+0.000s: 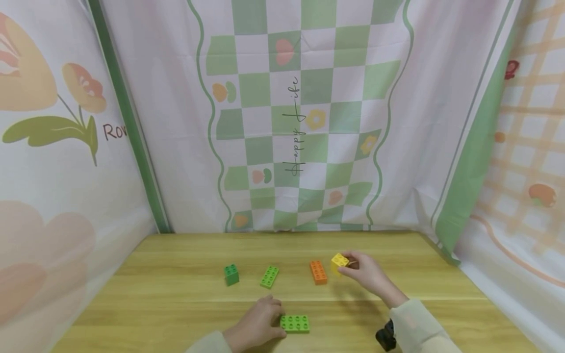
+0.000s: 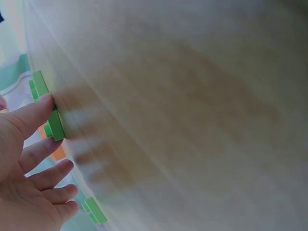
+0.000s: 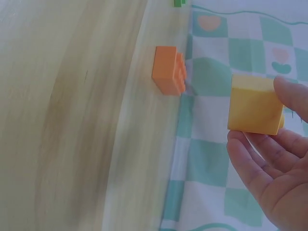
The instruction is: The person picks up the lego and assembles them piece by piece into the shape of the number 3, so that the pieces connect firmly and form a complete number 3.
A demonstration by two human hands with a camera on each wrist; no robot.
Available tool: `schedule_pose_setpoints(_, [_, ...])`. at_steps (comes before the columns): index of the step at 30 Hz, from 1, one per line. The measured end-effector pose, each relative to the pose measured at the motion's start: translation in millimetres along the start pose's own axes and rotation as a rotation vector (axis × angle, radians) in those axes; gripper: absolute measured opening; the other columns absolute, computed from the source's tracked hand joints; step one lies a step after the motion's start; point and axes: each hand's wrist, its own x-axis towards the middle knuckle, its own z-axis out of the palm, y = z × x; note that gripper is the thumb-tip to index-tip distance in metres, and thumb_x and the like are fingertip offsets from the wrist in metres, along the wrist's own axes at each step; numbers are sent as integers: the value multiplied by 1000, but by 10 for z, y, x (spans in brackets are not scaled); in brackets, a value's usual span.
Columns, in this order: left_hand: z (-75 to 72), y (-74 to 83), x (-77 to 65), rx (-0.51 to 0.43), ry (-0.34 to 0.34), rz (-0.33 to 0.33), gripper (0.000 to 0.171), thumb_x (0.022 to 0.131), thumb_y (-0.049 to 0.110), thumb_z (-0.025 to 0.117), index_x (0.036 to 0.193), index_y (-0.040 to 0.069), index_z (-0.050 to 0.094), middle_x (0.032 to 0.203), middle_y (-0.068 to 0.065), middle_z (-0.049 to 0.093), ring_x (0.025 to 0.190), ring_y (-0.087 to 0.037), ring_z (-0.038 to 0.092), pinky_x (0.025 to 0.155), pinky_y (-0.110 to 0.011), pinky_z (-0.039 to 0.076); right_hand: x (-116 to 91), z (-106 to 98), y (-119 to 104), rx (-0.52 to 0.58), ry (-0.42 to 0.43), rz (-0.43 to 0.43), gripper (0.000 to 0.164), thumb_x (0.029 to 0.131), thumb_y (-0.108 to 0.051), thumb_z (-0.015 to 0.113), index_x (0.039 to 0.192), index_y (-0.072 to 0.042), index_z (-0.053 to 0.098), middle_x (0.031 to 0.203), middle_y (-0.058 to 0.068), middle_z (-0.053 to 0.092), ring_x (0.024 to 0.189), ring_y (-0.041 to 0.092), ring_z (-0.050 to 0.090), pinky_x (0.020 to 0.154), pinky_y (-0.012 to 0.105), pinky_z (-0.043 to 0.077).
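My right hand (image 1: 368, 274) pinches a yellow toy brick (image 1: 339, 262) between thumb and fingers, lifted off the table at the right. In the right wrist view the same yellow brick (image 3: 255, 106) shows its smooth side, held by the right hand (image 3: 284, 168). Near the front of the table, my left hand (image 1: 258, 323) grips the left end of a light green flat brick (image 1: 295, 323) that lies on the wood. The left wrist view has the thumb and index finger of the left hand (image 2: 33, 159) on opposite sides of this green brick (image 2: 57, 126).
Behind the hands stand a dark green brick (image 1: 231, 275), another light green brick (image 1: 269, 277) and an orange brick (image 1: 318, 272), spaced apart on the wooden table (image 1: 176, 284). A small black object (image 1: 386, 336) is by the right sleeve. Printed curtains (image 1: 176, 122) enclose the table.
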Motion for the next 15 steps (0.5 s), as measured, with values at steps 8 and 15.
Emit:
schedule_pose_setpoints(8, [-9, 1, 7, -9, -3, 2, 35, 71, 32, 77, 101, 16, 68, 105, 2, 62, 109, -23, 52, 94, -40, 40, -5, 47, -65, 21, -20, -26, 44, 83, -17, 69, 117, 7, 54, 99, 8, 61, 85, 21, 60, 70, 31, 52])
schedule_pose_setpoints(15, [-23, -1, 5, -15, -2, 19, 37, 70, 32, 77, 101, 14, 68, 103, 4, 63, 104, -17, 54, 90, -34, 44, -32, 87, -126, 56, -85, -76, 43, 84, -19, 68, 116, 7, 54, 101, 10, 61, 88, 26, 60, 70, 30, 52])
